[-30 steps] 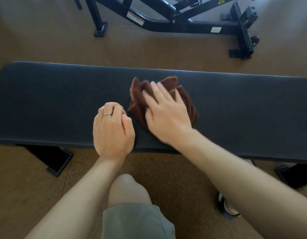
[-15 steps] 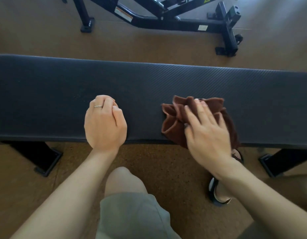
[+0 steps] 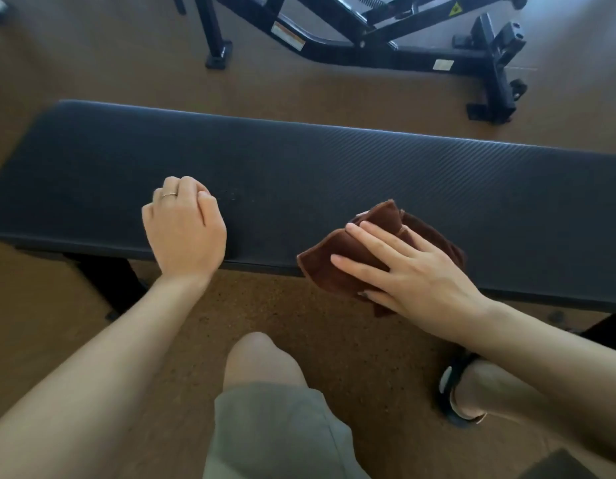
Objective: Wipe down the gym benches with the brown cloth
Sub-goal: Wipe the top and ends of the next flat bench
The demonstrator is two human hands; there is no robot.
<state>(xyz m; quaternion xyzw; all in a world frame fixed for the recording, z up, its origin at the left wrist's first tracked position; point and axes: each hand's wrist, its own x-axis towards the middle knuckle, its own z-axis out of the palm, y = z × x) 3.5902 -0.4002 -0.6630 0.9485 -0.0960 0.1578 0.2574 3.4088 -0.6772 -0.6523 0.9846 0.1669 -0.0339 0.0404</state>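
A long black padded gym bench [image 3: 334, 167] runs across the view. A crumpled brown cloth [image 3: 337, 257] lies on its near edge, partly hanging over the front. My right hand [image 3: 407, 271] presses flat on the cloth with fingers straight and pointing left. My left hand [image 3: 184, 224] rests on the bench's near edge further left, fingers curled under into a loose fist that holds nothing; a ring shows on one finger.
Behind the bench stands the black steel frame [image 3: 386, 53] of another bench on a brown cork-like floor [image 3: 92, 63]. My bare knee [image 3: 258, 361] and a sandalled foot [image 3: 462, 392] are below. The bench's black leg [image 3: 106, 281] sits under its left part.
My right hand has slid the cloth from the middle of the bench rightward and toward the near edge, then turned its fingers leftward. My left hand has stayed in place.
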